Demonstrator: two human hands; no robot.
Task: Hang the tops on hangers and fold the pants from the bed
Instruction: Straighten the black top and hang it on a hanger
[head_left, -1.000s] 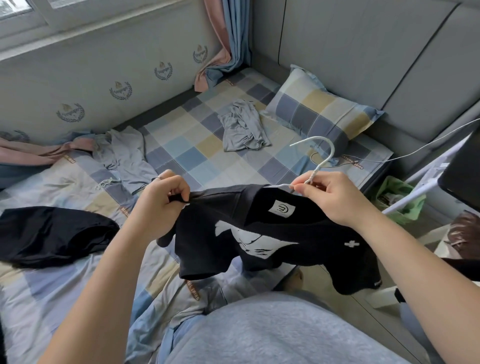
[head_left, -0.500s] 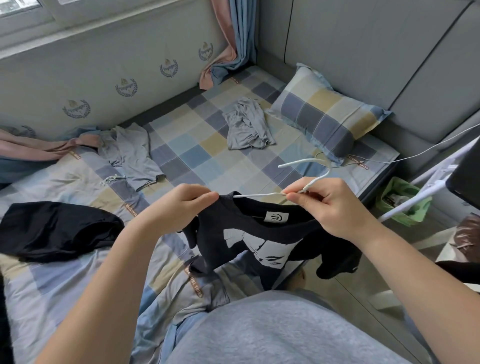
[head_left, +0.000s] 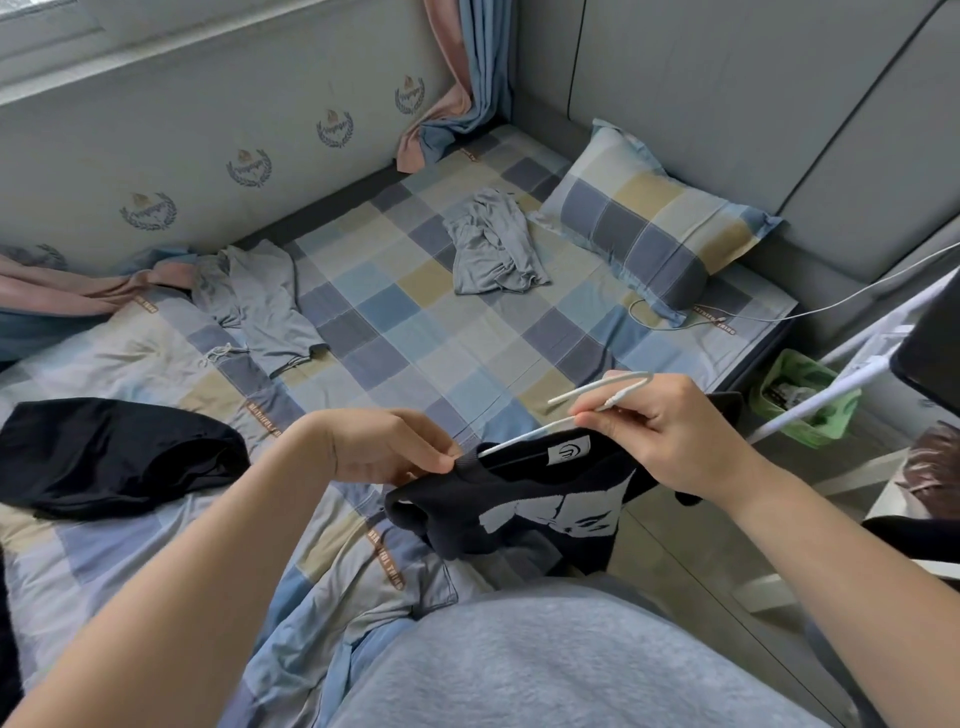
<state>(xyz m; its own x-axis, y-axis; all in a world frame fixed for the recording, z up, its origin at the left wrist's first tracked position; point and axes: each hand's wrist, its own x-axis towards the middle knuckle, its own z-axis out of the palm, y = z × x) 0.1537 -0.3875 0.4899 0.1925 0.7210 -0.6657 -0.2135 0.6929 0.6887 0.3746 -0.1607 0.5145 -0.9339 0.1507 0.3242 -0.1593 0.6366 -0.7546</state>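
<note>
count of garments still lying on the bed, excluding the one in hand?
3. A black garment at the left, a grey drawstring garment near the wall, a crumpled grey garment beside the pillow. Dark cloth at the frame's left edge may be another.

A single wide-angle view from the person's head faces forward and steeply down, running along both forearms. The left grip (head_left: 387, 452) and right grip (head_left: 675, 436) sit close under the lens, near mid-frame. Beyond the grips the bed (head_left: 415, 322) stretches away to the wall (head_left: 208, 130) and pillow (head_left: 649, 228). Nearer than the grips, the person's grey lap (head_left: 571, 665) fills the bottom edge.
</note>
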